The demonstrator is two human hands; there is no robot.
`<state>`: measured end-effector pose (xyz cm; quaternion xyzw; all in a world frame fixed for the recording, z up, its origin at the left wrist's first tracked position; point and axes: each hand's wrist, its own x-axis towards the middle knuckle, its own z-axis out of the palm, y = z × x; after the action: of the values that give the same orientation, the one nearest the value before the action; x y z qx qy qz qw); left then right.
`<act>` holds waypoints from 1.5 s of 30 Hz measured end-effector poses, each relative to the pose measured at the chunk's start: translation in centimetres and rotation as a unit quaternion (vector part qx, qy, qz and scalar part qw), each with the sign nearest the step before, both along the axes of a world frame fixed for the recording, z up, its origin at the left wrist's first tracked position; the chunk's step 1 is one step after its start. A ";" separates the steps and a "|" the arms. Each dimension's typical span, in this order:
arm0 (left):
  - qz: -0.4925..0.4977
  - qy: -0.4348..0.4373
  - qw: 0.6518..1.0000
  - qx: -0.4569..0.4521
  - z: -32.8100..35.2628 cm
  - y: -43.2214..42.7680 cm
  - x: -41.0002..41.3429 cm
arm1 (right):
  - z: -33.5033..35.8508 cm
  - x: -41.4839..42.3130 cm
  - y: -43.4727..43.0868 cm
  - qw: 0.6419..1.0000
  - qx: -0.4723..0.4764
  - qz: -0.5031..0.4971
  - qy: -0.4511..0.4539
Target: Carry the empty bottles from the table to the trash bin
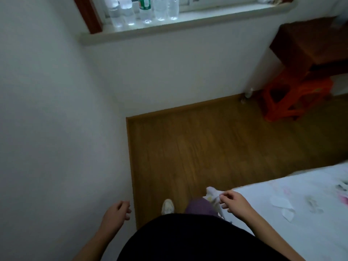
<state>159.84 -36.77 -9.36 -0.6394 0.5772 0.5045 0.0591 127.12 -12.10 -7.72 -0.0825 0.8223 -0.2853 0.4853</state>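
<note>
Several clear plastic bottles (130, 14) stand in a row on the white windowsill (188, 21) at the top of the view; one of them has a green label (144, 2). My left hand (115, 213) hangs low beside the white wall, fingers loosely curled, holding nothing. My right hand (232, 201) is low on the right, at the corner of the bed, fingers apart and empty. Both hands are far below the bottles. No trash bin is in view.
A white wall (47, 110) closes the left side. Wooden floor (207, 147) runs ahead to the wall under the sill. An orange plastic stool (293, 98) sits under a brown table (310, 44) at the right. A white patterned bed (301, 204) fills the lower right.
</note>
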 end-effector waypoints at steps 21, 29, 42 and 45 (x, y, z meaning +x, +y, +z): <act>-0.254 -0.031 0.966 -0.031 3.3 -21.4 -42.3 | -0.1 -29.3 -10.5 0.987 0.014 -0.156 -0.043; -0.301 -0.053 0.952 -0.025 2.5 -24.7 -57.2 | 3.3 -42.1 -11.9 0.975 -0.043 -0.216 0.008; -0.546 -0.030 0.837 0.035 -0.1 -12.7 -93.9 | 0.9 -47.8 2.3 0.847 0.049 -0.528 -0.037; -0.642 -0.011 0.766 0.036 1.4 -6.5 -100.5 | 1.4 -47.6 5.1 0.813 0.063 -0.578 -0.015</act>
<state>59.30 -43.31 -7.95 -0.1231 0.8333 0.3624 0.3988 79.51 -6.99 -6.36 0.4437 0.7271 -0.4617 0.2473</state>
